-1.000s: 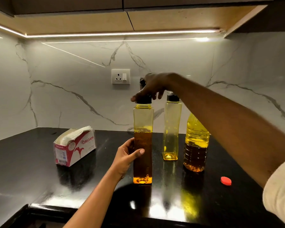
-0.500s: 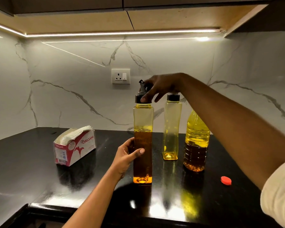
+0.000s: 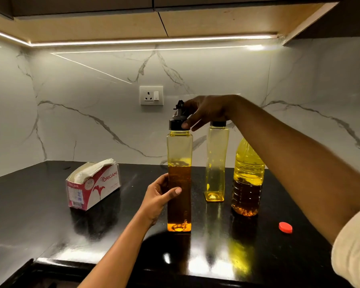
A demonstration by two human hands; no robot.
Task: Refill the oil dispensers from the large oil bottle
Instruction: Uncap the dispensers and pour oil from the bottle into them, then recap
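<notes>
The black surface (image 3: 35,221) runs from its back-left corner, under the marble wall, to a front edge low in the view. The widest open room lies along the left side and the front edge, where a tissue box (image 3: 93,183) sits alone toward the back-left corner.

The filled dispenser (image 3: 179,196) stands upright near the middle, a little back from the front edge, with oil past its halfway mark. The left hand (image 3: 159,197) grips its body from the left, thumb across the front. The right hand (image 3: 206,113) reaches in from the right, fingers curled on the black spout cap (image 3: 176,121).

Just behind and to the right stands a second dispenser (image 3: 215,163), almost empty. The large oil bottle (image 3: 247,179) is near it, toward the right edge. A red cap (image 3: 285,227) lies apart, nearer the front. A wall socket (image 3: 151,95) sits on the wall behind.

The right forearm hides the large bottle's neck and top. A cream sleeve (image 3: 353,250) cuts off the surface's right edge.
</notes>
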